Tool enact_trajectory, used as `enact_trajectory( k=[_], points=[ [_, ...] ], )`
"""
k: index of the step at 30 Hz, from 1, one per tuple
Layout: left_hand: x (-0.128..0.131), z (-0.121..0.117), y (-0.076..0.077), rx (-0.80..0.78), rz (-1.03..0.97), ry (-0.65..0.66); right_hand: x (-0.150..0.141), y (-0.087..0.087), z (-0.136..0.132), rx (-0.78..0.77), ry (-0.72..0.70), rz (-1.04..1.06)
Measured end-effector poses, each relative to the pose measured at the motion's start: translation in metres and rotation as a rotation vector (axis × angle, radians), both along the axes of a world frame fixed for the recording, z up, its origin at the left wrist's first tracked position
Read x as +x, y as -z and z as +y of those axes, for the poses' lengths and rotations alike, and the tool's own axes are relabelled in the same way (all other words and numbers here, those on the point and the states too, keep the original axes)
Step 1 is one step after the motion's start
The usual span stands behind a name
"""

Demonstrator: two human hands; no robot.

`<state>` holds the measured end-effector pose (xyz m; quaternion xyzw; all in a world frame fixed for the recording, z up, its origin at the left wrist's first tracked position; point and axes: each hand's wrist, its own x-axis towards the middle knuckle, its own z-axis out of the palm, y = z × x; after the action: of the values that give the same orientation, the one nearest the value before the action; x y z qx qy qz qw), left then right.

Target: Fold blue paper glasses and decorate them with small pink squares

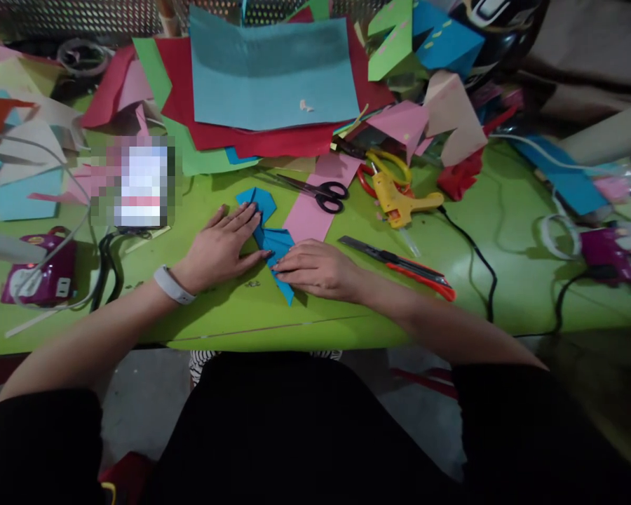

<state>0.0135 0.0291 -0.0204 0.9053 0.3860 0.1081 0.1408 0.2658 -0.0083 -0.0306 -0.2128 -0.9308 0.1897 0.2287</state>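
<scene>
A folded blue paper piece (270, 237) lies on the green table (200, 203) in front of me. My left hand (221, 247) lies flat with fingers stretched out, its fingertips pressing the upper part of the blue paper. My right hand (315, 268) rests palm down with fingers together, pressing the lower part of the same paper. A white band (172, 285) sits on my left wrist. A pink paper strip (320, 200) lies just beyond the blue piece.
Black scissors (318, 191), a yellow glue gun (399, 202) and a red utility knife (399, 266) lie right of my hands. Stacked red and teal sheets (273, 77) fill the back. Black cables (478, 263) cross the right side; a purple device (45, 273) sits left.
</scene>
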Motion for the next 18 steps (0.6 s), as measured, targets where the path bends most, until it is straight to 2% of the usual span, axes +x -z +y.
enact_trajectory(
  k=[5,9,14,18],
  points=[
    [-0.001,-0.001,-0.001,0.002,-0.014,0.003,-0.009,0.001,0.0,-0.113,0.086,0.091],
    [-0.002,-0.001,0.001,0.0,-0.029,0.014,-0.022,-0.004,-0.003,-0.294,0.335,0.112],
    [-0.003,-0.001,0.001,0.003,0.005,0.026,-0.039,-0.017,-0.005,-0.652,0.59,0.223],
    [-0.004,-0.001,-0.002,-0.004,0.044,0.03,-0.046,-0.017,-0.005,-0.682,0.688,0.232]
  ],
)
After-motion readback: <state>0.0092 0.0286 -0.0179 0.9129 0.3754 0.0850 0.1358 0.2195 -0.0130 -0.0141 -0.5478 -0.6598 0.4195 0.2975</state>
